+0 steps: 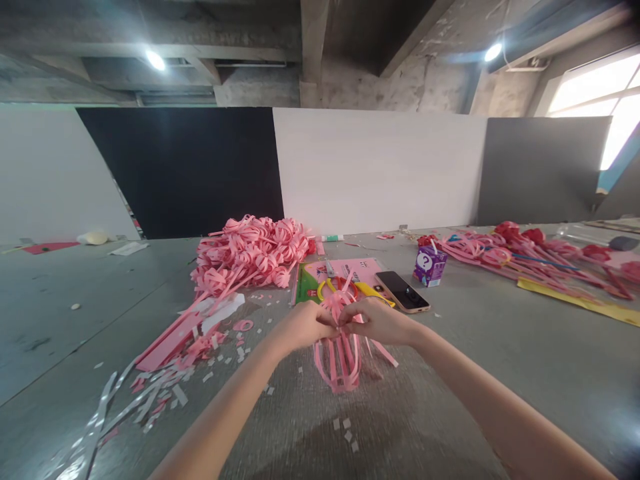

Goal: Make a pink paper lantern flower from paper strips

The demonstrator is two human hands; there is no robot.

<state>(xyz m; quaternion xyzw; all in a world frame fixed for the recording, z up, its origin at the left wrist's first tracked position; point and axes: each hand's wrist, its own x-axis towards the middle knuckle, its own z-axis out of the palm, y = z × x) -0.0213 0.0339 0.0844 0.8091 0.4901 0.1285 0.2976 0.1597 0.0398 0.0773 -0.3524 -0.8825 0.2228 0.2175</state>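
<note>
A pink paper-strip flower (343,373) hangs between my two hands, its looped strips spreading above and below the fingers. My left hand (316,323) pinches it from the left, fingers closed. From the right, my right hand (367,320) pinches the same strips, its fingertips almost meeting those of the left. What lies exactly between the fingertips is hidden. Just beyond the hands lie scissors (326,287) with yellow and orange handles and a yellow tool (376,294), on a pink and green paper pack (306,287).
A heap of pink paper flowers (253,250) stands behind on the left, with pink strips (170,343) and scraps nearby. To the right are a phone (403,292), a purple drink carton (430,265) and pink-stemmed paper flowers (505,253). White partition panels (380,170) rise behind the table.
</note>
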